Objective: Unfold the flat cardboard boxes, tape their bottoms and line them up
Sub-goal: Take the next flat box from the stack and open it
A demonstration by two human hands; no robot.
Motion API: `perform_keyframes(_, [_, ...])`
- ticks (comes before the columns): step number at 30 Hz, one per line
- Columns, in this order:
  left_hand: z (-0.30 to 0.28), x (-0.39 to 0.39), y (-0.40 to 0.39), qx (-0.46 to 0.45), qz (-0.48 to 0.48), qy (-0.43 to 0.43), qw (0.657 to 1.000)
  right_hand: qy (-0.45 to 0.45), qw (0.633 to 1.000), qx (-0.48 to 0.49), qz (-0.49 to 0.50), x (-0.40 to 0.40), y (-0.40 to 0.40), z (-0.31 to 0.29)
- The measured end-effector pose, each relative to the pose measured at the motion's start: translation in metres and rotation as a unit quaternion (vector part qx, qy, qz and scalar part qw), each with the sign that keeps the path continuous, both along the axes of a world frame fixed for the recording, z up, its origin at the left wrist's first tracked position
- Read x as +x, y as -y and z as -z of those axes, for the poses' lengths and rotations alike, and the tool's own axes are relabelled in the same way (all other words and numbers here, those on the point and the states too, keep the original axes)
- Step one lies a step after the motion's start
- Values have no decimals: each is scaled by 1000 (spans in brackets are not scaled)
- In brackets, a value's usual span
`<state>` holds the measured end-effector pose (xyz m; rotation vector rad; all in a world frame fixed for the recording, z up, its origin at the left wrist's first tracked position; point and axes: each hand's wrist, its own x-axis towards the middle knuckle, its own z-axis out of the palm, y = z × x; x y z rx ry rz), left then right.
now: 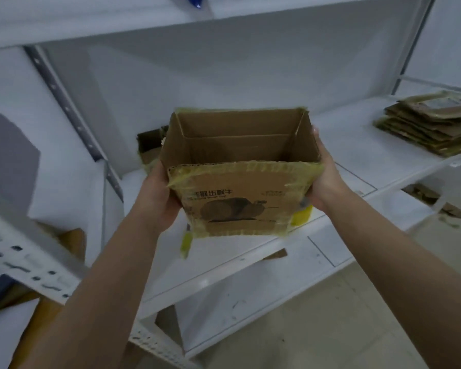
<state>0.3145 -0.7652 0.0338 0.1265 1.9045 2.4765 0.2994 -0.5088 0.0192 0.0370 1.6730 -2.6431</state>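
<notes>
An unfolded brown cardboard box (237,198) with yellowish tape on its edges and a printed picture on its near side hangs in the air above the white shelf (330,145), its open top facing me. My left hand (157,201) grips its left side and my right hand (328,177) grips its right side. Behind the box on the left, another opened cardboard box (148,145) stands on the shelf, mostly hidden. A stack of flat folded boxes (426,123) lies at the shelf's far right.
A white metal rack with perforated uprights (64,102) frames the shelf, with another white shelf above. Cardboard pieces (431,198) lie on the lower level at the right, and brown cardboard (72,241) shows at lower left. A blue object (194,1) pokes over the top shelf.
</notes>
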Motion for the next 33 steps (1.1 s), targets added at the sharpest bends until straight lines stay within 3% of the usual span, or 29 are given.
perform_keyframes(12, [51,-39,39,51,33,66,996,101,992,-64,41,-26,43,46])
perform_keyframes(19, [73,-58,40,21,62,92,994,100,995,27,0,-36,41,51])
perform_keyframes(27, [70,-75,43,-7,50,147,988,62,990,123,-21,-41,33,56])
perform_keyframes(33, [72,-76,42,66,44,75,994,-10,996,87,-21,-45,30,60])
